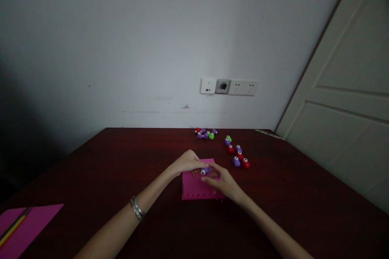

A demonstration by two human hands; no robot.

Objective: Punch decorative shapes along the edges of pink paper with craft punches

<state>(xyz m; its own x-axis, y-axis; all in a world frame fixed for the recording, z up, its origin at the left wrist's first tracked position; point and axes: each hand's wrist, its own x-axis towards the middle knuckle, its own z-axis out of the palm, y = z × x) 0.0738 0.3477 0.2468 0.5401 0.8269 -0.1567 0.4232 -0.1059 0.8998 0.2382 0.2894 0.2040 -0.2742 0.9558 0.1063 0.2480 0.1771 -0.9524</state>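
Pink sheet (39,222) with pencils (13,228), near-left on the tabletop (136,145). My left grip (191,162) pinches the purple toy (204,171) over the pink pad (196,187), midway between side edges. Toy cluster (212,136) by far edge. My right grip (225,182) curves part-open around the same toy (firm hold? can't tell). More toys (236,162) toward right edge.
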